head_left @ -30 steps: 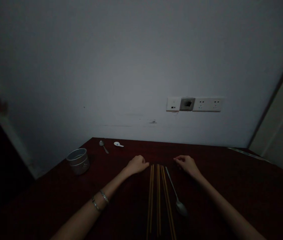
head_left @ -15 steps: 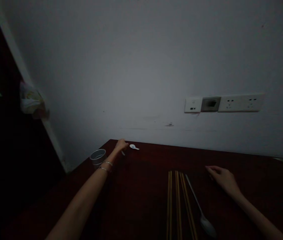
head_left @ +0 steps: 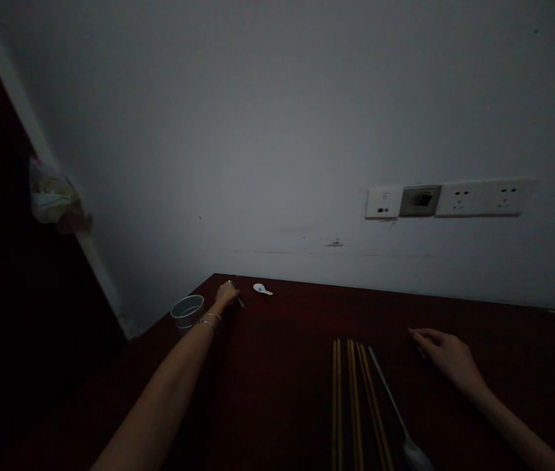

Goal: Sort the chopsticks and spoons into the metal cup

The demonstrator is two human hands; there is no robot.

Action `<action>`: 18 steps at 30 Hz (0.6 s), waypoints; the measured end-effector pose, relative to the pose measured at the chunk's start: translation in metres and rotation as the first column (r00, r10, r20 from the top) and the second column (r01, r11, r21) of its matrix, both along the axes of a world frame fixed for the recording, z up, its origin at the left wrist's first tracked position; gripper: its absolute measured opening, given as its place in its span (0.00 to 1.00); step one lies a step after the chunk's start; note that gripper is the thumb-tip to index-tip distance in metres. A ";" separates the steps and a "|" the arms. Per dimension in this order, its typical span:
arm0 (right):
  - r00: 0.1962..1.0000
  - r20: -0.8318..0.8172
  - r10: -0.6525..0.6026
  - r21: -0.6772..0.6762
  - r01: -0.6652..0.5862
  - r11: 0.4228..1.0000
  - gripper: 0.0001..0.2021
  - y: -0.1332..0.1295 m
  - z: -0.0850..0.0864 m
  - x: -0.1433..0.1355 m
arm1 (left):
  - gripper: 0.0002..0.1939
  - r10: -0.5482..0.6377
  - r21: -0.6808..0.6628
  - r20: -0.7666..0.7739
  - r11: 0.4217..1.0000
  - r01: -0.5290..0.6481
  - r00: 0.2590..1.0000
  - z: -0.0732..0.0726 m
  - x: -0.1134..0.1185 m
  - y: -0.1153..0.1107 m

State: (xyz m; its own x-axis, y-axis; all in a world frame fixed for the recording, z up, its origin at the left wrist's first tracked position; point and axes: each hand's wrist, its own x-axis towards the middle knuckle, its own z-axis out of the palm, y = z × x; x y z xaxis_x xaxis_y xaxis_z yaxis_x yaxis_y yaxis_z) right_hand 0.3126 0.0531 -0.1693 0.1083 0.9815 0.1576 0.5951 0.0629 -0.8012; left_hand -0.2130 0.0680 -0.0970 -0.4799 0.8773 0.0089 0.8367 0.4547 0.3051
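Note:
At the far left of the table, my left hand (head_left: 227,294) is closed around a small spoon (head_left: 240,303). Its thin handle end sticks out to the right of my fingers, which hide most of it. Just right of this lies a white soup spoon (head_left: 261,289) with a small blue mark. A grey round tin (head_left: 187,311) stands beside my left wrist. My right hand (head_left: 446,358) rests on the table at the right, fingers loosely curled together, with nothing visible in them. Nearest to it are a long-handled metal spoon (head_left: 389,390) and several wooden chopsticks (head_left: 354,399), laid in pairs.
The dark red table (head_left: 277,366) meets a pale wall (head_left: 277,144) at the back. Power sockets (head_left: 480,198) are set in the wall at the right. A plastic bag (head_left: 52,195) hangs by a dark door at the left.
My left hand has drawn back a little, left and toward me, and the far end of the spoon now shows past it. My right hand stays resting; the view has shifted slightly.

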 end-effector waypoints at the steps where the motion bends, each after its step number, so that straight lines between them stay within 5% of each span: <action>1: 1.000 -0.001 -0.001 0.012 0.001 1.000 0.27 0.000 0.000 0.000 | 0.12 0.017 -0.007 0.002 1.000 -0.017 1.000 0.000 0.000 0.002; 10: 0.999 0.033 0.003 0.014 -0.004 1.000 0.26 0.002 -0.003 0.000 | 0.16 0.138 -0.040 0.008 0.990 -0.137 0.990 -0.005 0.002 0.013; 18: 0.999 0.044 -0.004 0.038 0.002 0.999 0.24 0.003 -0.004 0.000 | 0.13 0.133 -0.018 0.034 0.991 -0.132 0.991 -0.006 0.003 0.016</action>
